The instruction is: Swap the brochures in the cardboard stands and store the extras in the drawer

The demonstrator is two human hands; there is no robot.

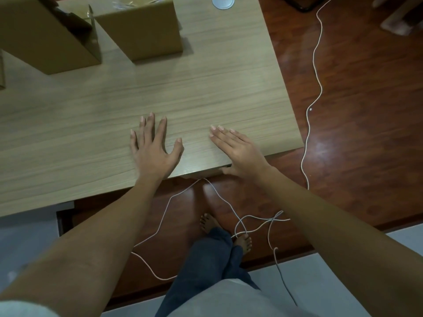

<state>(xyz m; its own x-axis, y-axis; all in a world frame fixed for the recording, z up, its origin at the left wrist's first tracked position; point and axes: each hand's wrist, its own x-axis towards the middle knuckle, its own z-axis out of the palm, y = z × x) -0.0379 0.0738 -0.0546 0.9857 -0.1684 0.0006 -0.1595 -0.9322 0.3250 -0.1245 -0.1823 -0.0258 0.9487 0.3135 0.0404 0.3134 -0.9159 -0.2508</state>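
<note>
Pale wood-grain worktop (206,76) over red-brown floor (354,133). Left hand (154,147) and right hand (238,152) flat, fingers spread, empty. Cardboard stands (142,28) at far-left edge, cropped; contents unreadable.

A light wood-grain table (206,76) fills the upper left. Two brown cardboard stands sit at its far left: a larger one (45,42) left and a smaller one (142,30) to its right, apart. A white round grommet (223,2) sits at the far edge. Two open hands, left (153,147) and right (238,149), rest flat near the near edge.
</note>
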